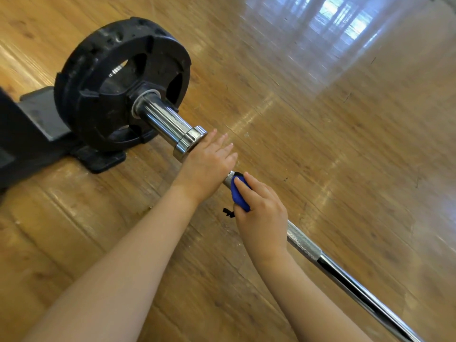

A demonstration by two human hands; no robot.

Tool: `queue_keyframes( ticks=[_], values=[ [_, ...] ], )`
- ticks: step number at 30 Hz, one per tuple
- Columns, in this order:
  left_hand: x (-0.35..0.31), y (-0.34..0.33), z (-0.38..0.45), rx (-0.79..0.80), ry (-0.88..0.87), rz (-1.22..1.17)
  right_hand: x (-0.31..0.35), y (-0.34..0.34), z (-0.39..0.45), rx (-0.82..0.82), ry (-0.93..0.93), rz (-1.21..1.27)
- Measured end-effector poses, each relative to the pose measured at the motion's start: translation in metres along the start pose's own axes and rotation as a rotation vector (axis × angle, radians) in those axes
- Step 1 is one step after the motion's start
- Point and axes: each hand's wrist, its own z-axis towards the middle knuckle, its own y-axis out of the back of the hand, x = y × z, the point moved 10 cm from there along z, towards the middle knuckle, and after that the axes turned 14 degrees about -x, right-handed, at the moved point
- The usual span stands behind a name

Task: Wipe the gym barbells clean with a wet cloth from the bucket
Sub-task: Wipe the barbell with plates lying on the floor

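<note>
1. The left hand point(206, 166) lies over the barbell point(303, 243) right beside the collar, fingers straight and slightly apart, resting on the bar rather than curled round it.
2. The right hand point(261, 213), just beside the left one, has its fingers and thumb curled round a blue cloth point(240, 193), which is pressed to the knurled part of the bar.
3. The barbell runs in a long slant from upper left to lower right. Its thick chrome sleeve points up and left into a black weight plate point(98, 77); the thin shaft leaves the view at the lower right corner.
4. The plate stands upright, with a dark stand base point(39, 119) behind it at the left edge.
5. Everything sits on a glossy wooden floor point(320, 149); bright window light reflects off it at the upper right.
</note>
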Motion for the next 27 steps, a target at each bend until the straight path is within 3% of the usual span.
queue_keyframes(
  ticks=[10, 16, 19, 22, 27],
  values=[
    [0.0, -0.003, 0.0, 0.003, -0.046, 0.073, -0.001, 0.005, 0.001, -0.014, -0.02, -0.009],
    [0.002, -0.025, 0.003, 0.391, -0.048, 0.066, -0.004, 0.007, 0.01, 0.034, 0.014, 0.007],
    [0.002, -0.021, 0.0, 0.304, -0.051, 0.079, -0.006, 0.013, -0.001, 0.029, 0.05, -0.036],
    [0.003, -0.006, -0.002, 0.076, -0.033, 0.09, -0.005, 0.011, -0.002, 0.01, 0.002, -0.03],
    [0.001, -0.003, 0.001, 0.048, -0.031, 0.084, 0.01, -0.007, 0.011, 0.037, 0.05, 0.0]
  ],
)
